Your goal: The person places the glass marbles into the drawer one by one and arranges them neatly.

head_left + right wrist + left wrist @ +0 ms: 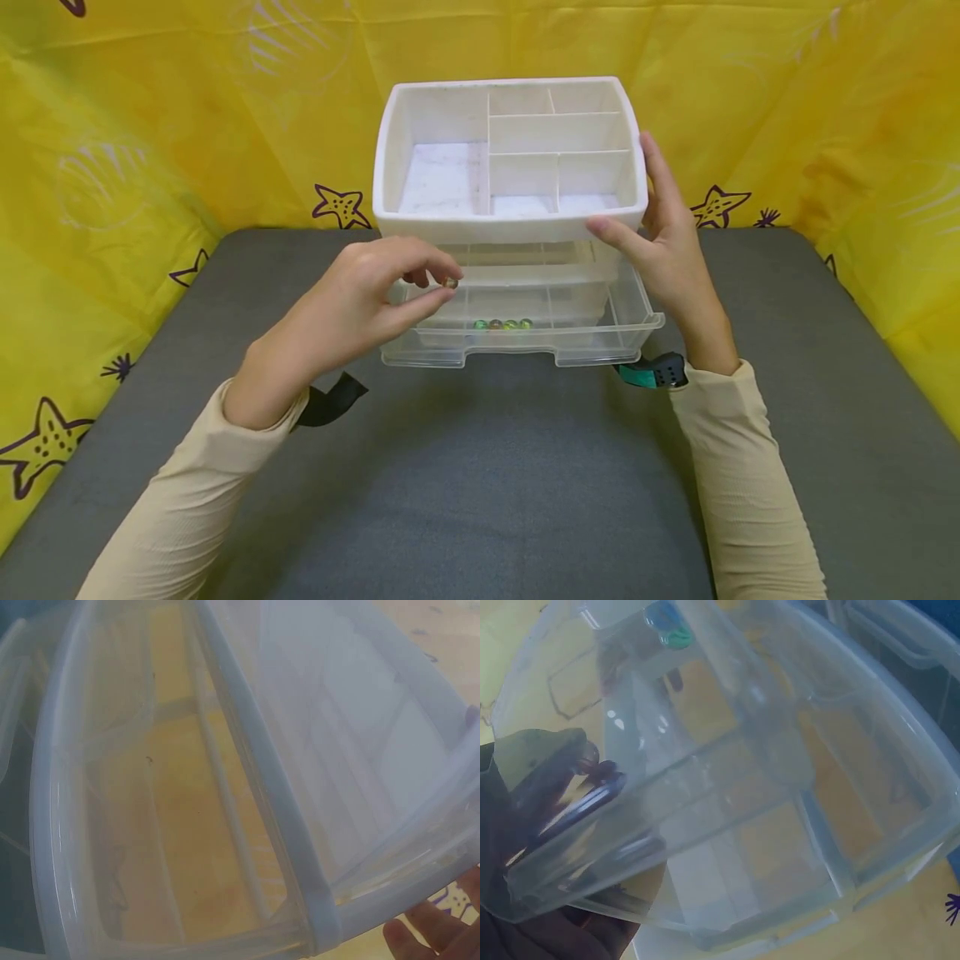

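A white plastic drawer organizer [510, 229] with a divided top tray stands at the middle back of the table. Its clear bottom drawer [510, 342] is pulled out toward me, and several glass marbles [495, 324] lie in a row inside. Between thumb and forefinger, my left hand [352, 287] pinches a small brownish marble [450, 283] over the drawer's left part. My right hand [667, 242] grips the organizer's right front corner, thumb on the front rim and fingers along the side. In the right wrist view, fingertips [431, 930] show beside the clear plastic.
A grey cloth covers the table [480, 483]. Behind and on both sides hangs a yellow curtain [187, 108] printed with starfish and shells. Dark straps [660, 372] circle both wrists. The top tray has one large compartment and several smaller ones.
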